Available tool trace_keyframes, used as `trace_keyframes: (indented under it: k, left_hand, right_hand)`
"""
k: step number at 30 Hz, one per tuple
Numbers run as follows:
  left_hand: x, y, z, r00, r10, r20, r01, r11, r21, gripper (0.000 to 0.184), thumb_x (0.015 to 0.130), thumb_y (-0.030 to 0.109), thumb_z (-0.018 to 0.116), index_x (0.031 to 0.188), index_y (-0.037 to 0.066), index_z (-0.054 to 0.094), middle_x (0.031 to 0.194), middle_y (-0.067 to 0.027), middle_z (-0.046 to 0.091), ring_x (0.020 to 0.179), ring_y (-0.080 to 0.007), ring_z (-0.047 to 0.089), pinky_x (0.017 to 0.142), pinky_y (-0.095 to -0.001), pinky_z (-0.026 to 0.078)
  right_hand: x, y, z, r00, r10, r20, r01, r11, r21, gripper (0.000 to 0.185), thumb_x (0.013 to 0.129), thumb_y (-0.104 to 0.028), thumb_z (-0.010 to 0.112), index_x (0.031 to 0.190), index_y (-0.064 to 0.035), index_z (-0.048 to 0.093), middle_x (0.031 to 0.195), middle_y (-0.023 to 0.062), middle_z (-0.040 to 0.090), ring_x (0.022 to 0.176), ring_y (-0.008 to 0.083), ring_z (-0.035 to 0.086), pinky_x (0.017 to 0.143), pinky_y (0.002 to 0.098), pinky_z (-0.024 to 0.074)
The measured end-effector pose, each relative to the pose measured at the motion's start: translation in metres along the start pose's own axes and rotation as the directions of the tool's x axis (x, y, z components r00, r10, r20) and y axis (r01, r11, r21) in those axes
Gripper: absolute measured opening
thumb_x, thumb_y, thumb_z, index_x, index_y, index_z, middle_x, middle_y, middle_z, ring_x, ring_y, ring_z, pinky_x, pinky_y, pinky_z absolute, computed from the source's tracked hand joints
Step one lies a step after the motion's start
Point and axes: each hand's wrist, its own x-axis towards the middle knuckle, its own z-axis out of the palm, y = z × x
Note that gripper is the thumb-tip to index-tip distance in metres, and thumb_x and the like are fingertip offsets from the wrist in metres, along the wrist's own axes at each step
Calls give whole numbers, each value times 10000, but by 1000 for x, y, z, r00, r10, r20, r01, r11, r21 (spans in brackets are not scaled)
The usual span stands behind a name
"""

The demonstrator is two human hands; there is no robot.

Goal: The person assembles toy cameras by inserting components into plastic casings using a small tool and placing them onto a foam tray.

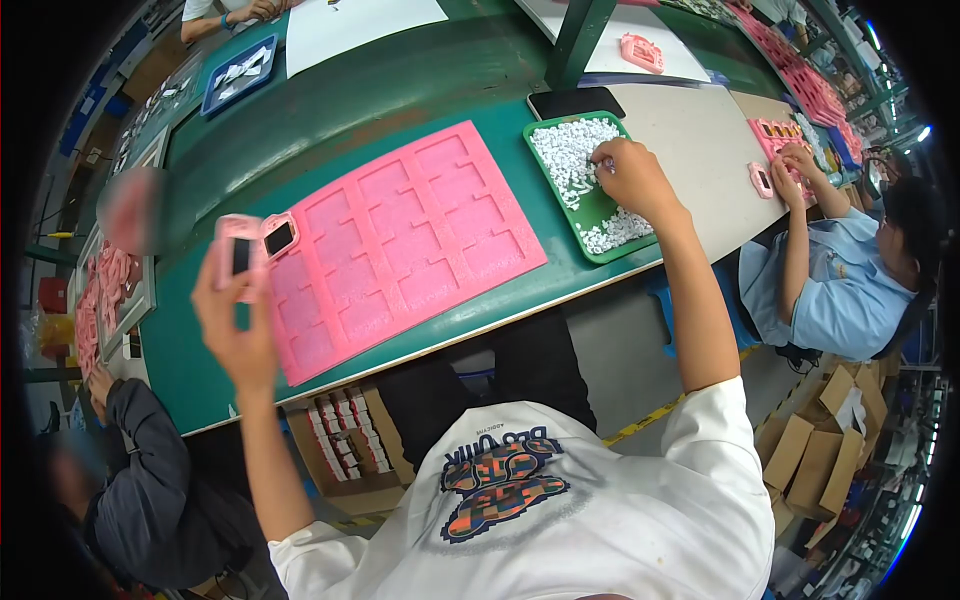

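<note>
My left hand (237,325) is closed around a small pink device (238,258) with a dark screen, raised over the left edge of a pink compartmented tray (400,232). A second pink device (281,235) with a dark screen sits in that tray's upper left corner. My right hand (636,180) reaches into a green tray (596,204) of small white pieces (572,146). Its fingertips are pinched together among them; what they grip, if anything, is too small to make out.
A dark flat slab (577,102) lies behind the green tray. Farther back are a white sheet (365,30), a blue tray (241,75) and a green post (580,45). Co-workers sit at both sides; one's hands (792,172) handle pink parts. An open carton (350,440) stands below the table.
</note>
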Motion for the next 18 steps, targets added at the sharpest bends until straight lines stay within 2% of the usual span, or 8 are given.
trace_keyframes:
  k: [2, 3, 5, 6, 10, 15, 18]
  left_hand:
    - [-5, 46, 27, 992, 87, 90, -79, 993, -89, 152, 851, 43, 786, 993, 74, 741, 1483, -162, 602, 1286, -328, 595, 1051, -434, 479]
    - [-8, 63, 42, 986, 126, 107, -102, 973, -207, 127, 832, 37, 797, 944, 66, 745, 1471, -152, 610, 1268, -326, 593, 1058, -444, 481]
    - [-14, 90, 66, 968, 174, 183, -114, 949, -295, 106, 830, 39, 798, 923, 50, 747, 1467, -151, 605, 1262, -329, 585, 1054, -440, 491]
    - [-19, 96, 74, 969, 171, 179, -113, 948, -296, 106, 830, 39, 798, 923, 50, 747, 1467, -151, 605, 1262, -329, 585, 1054, -440, 491]
    - [-31, 107, 99, 937, 77, 341, 64, 921, -384, 81, 860, 43, 774, 935, 21, 755, 1479, -171, 581, 1315, -342, 552, 1090, -423, 464]
    - [-33, 100, 96, 904, 35, 426, 147, 910, -388, 78, 873, 47, 762, 937, 5, 745, 1481, -171, 574, 1315, -344, 543, 1083, -422, 467]
    - [-33, 102, 97, 905, 31, 424, 136, 923, -359, 77, 878, 49, 758, 939, 2, 745, 1481, -168, 574, 1311, -345, 546, 1077, -421, 469]
  right_hand:
    - [0, 2, 2, 1000, -10, 4, 10, 1000, -4, 171, 853, -14, 644, 963, 26, 768, 1009, 181, 761, 897, 356, 700, 848, 417, 567]
    - [-1, 3, 3, 1000, -19, 11, 19, 1000, -4, 176, 847, -10, 635, 958, 31, 766, 1006, 190, 759, 886, 361, 700, 839, 421, 568]
    - [1, 4, 2, 999, -42, 26, 43, 999, -8, 188, 836, -1, 618, 949, 40, 763, 1001, 210, 755, 863, 372, 699, 820, 431, 570]
    - [1, 3, 0, 999, -45, 26, 45, 999, -12, 188, 836, -1, 618, 949, 40, 763, 1001, 210, 755, 863, 372, 699, 820, 431, 570]
    - [-5, -2, -5, 999, -39, 3, 39, 997, 64, 196, 832, -11, 621, 955, 38, 764, 997, 208, 755, 870, 370, 701, 823, 431, 570]
    - [-1, 6, 4, 998, -64, 25, 61, 992, 110, 176, 830, -30, 633, 941, 31, 755, 982, 200, 752, 854, 365, 698, 815, 428, 569]
    - [0, -2, 0, 996, -65, 55, 60, 995, 82, 155, 833, -40, 644, 925, 27, 748, 963, 195, 750, 837, 360, 695, 807, 427, 568]
